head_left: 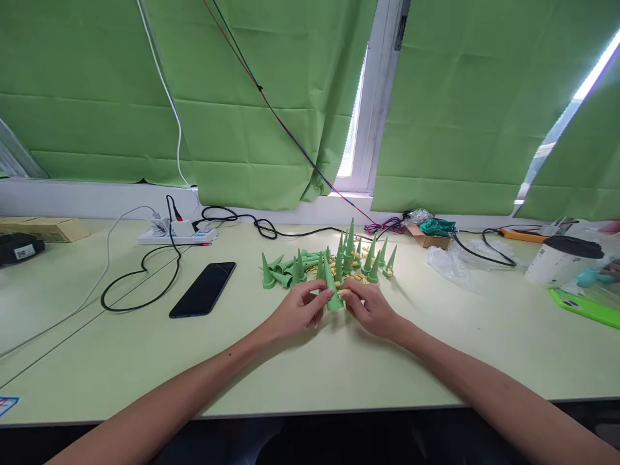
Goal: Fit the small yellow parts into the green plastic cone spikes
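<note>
My left hand (296,309) is closed on a green plastic cone (332,287), thumb and fingers at its lower left side, tip pointing up and away. At the cone's right, near its wide end, my right hand (372,310) pinches a small tan peg-like piece (343,292). Whether that piece touches the cone I cannot tell. Just beyond both hands, several more green cones (349,248) stand upright. Others lie on their sides in a green heap (282,278) to the left. Small tan pieces (357,277) are scattered among the cones.
A black phone (203,289) lies on the pale table (271,374) at left. Behind it are a white power strip (177,237) and looping black cables. To the right are a plastic bag (449,266), a lidded paper cup (562,261) and a bright green phone case (588,309).
</note>
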A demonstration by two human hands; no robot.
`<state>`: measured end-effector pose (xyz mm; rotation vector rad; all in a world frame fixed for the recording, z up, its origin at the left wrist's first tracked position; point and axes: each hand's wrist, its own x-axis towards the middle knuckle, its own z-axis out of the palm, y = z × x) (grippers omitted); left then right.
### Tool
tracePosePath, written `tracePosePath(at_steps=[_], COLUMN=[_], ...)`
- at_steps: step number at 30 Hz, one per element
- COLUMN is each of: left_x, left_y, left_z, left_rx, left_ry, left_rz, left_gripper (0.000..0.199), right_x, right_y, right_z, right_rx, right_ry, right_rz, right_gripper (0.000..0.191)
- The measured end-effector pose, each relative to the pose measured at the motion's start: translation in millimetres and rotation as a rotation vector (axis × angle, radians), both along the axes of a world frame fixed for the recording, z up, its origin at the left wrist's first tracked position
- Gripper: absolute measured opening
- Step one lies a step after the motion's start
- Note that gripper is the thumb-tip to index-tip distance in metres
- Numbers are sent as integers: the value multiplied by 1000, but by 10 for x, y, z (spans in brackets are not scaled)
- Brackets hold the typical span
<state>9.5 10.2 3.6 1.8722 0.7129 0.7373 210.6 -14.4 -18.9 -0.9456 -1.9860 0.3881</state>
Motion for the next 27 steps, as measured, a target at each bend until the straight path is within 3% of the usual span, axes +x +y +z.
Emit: tracePosePath(at_steps=[6,10,17,27], left_x=[15,7,-2,12], left_y=[29,61,63,71], left_z=[-27,-82,-105,-137], left_rx=[304,459,542,568], left_ry=[17,34,56,85], left_rz=[89,68,42,136], left_gripper=[34,30,23,16], right_x=[15,9,-35,-49], right_y=[24,22,17,5], right_z=[-14,-14,-6,47], right_rx=[-51,-56,-60,-57], right_ry=[-64,-75,-44,1], right_rz=[-40,-53,-74,-147], right_gripper=[42,44,51,49])
